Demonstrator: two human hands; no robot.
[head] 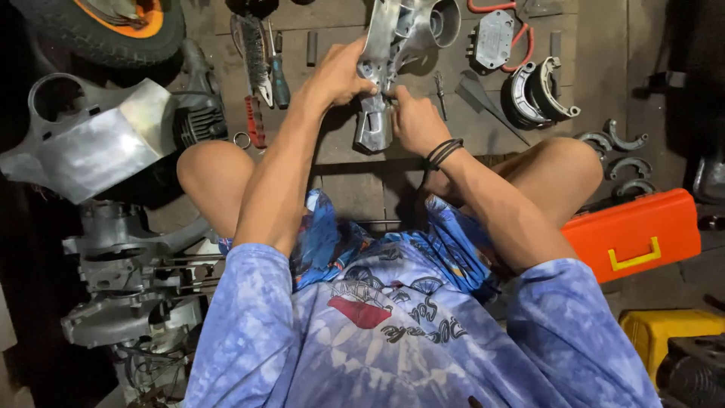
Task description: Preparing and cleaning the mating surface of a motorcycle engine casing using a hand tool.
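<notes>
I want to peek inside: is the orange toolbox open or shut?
Shut. The orange toolbox lies flat by the person's knee, lid down, its yellow latch lying against the front.

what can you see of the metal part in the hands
The metal part is a bare silver-grey casting, long and scuffed, with a round open housing at its far end and a narrower near end. It lies lengthwise on the wooden floor between the knees. The left hand holds its side; the right hand touches its near end.
</notes>
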